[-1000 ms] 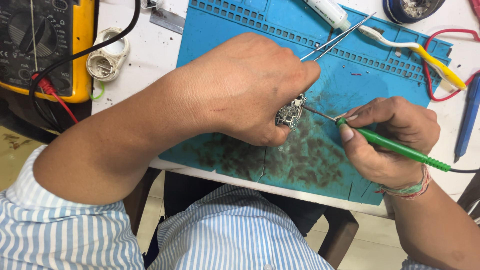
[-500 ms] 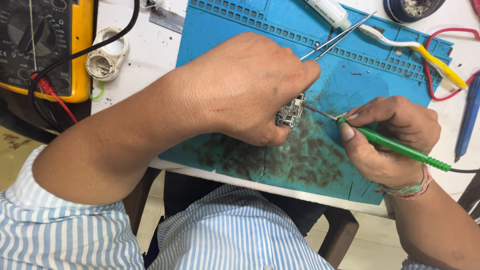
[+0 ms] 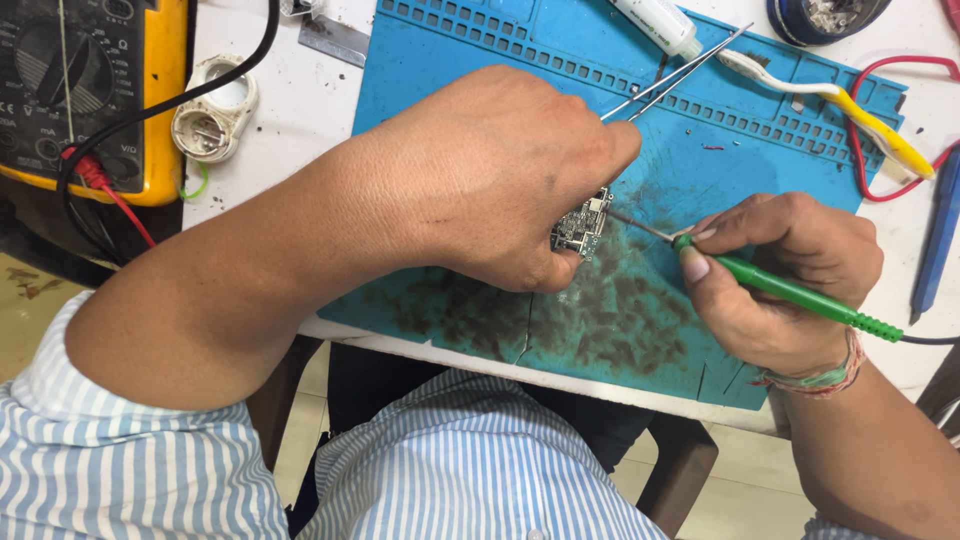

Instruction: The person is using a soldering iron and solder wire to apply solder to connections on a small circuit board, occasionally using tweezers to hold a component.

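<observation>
One small circuit board (image 3: 582, 224), pinned on the stained part of one blue work mat (image 3: 500, 60), near its front edge. Left hand (image 3: 500, 180) curled over it, fingers clamped on the board's edge. One green-handled soldering iron (image 3: 790, 292), grasped pen-fashion in the right hand (image 3: 790, 280), metal tip touching the board's right side. One pair of tweezers (image 3: 680, 72) lying tilted on the mat behind the left hand. Beyond: one white tube (image 3: 655, 22), one yellow-and-white toothbrush (image 3: 840, 105), one dark round tin (image 3: 825, 15). Far left: one yellow multimeter (image 3: 165, 100), one white round fitting (image 3: 212, 110) just beside it.
</observation>
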